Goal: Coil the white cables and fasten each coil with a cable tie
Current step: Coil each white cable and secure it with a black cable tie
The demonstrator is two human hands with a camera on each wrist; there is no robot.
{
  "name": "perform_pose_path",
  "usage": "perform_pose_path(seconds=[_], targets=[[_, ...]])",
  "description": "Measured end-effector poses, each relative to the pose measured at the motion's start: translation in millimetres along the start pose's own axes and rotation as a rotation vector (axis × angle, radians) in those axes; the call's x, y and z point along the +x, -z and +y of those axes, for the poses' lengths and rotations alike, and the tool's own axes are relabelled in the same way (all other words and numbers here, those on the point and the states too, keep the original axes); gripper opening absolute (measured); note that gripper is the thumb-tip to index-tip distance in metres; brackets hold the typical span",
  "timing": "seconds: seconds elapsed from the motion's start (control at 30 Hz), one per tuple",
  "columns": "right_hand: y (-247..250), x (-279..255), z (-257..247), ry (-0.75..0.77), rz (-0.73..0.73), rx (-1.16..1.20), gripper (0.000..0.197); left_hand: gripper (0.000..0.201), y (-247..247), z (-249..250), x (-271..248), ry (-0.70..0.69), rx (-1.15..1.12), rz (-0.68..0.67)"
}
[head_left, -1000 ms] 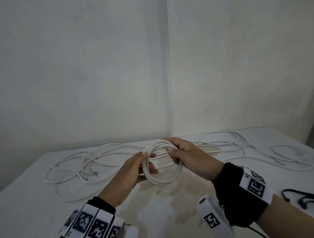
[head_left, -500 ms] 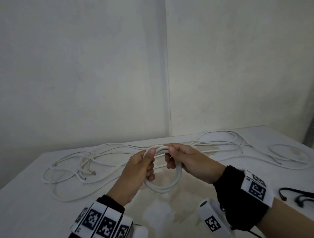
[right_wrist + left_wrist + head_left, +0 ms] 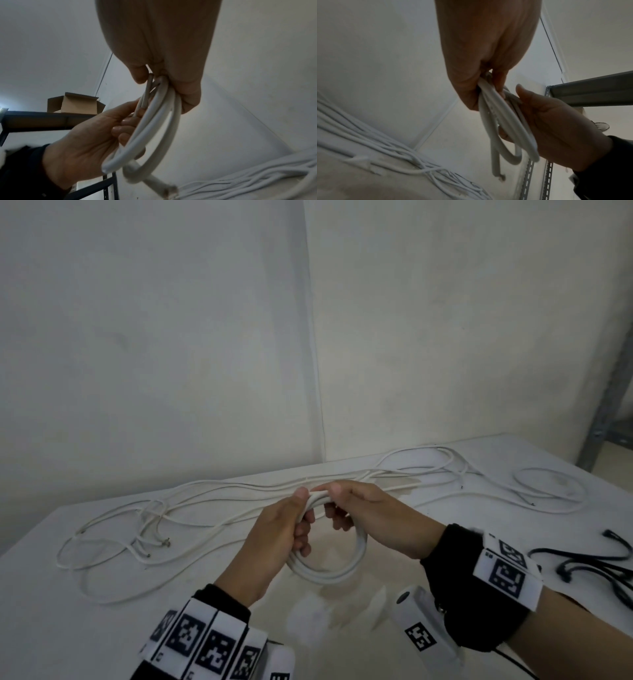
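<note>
A white cable coil (image 3: 329,573) of several loops hangs above the table (image 3: 51,628) between both hands. My left hand (image 3: 305,511) grips the coil's top from the left, thumb on top and fingers curled under. My right hand (image 3: 337,505) grips the same top section right beside it. In the left wrist view the coil (image 3: 505,121) runs from my left hand (image 3: 488,83) across the right hand's (image 3: 556,121) palm. In the right wrist view the coil (image 3: 154,128) shows a cut end (image 3: 164,189) hanging below it. Black cable ties (image 3: 582,563) lie at the right.
Loose white cables (image 3: 154,515) sprawl along the back of the table from left to right (image 3: 445,470), with several cut ends at the left. The table stands in a wall corner. A metal shelf (image 3: 590,88) stands off to the right; a cardboard box (image 3: 75,102) sits on another shelf.
My left hand has slid up the coil to its top, so both hands now meet there. The coil hangs lower and flatter beneath them.
</note>
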State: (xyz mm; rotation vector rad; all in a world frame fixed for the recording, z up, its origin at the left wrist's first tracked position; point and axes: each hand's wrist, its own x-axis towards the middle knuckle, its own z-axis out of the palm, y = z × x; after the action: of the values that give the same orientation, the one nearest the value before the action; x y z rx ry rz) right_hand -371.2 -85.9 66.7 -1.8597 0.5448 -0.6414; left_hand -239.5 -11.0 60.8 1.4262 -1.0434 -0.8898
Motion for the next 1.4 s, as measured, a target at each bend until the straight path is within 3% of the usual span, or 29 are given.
perform_pose_path(seconds=[0.1, 0.23, 0.73, 0.93, 1.13, 1.27, 1.4], targets=[[6, -7, 1, -0.021, 0.071, 0.106, 0.031, 0.041, -8, -1, 2, -0.033, 0.008, 0.029], [11, -20, 6, 0.0, 0.144, 0.003, 0.029, 0.044, -18, -1, 1, -0.061, 0.082, 0.011], [28, -88, 15, -0.087, 0.283, 0.057, 0.032, 0.03, -70, -1, -31, -0.1, 0.158, -0.156], [55, -121, 15, -0.152, 0.415, 0.082, 0.022, 0.031, -81, -3, -39, -0.109, 0.137, -0.144], [118, -167, 36, -0.366, 0.469, -0.299, 0.016, 0.031, -92, -7, -32, -0.11, 0.124, -0.171], [138, -183, 64, -0.575, 0.345, -0.651, 0.024, 0.031, -103, -10, -24, -0.094, 0.111, -0.193], [140, -181, 82, -0.736, 0.217, -0.818, 0.027, 0.03, -109, -16, -16, -0.073, 0.109, -0.21]])
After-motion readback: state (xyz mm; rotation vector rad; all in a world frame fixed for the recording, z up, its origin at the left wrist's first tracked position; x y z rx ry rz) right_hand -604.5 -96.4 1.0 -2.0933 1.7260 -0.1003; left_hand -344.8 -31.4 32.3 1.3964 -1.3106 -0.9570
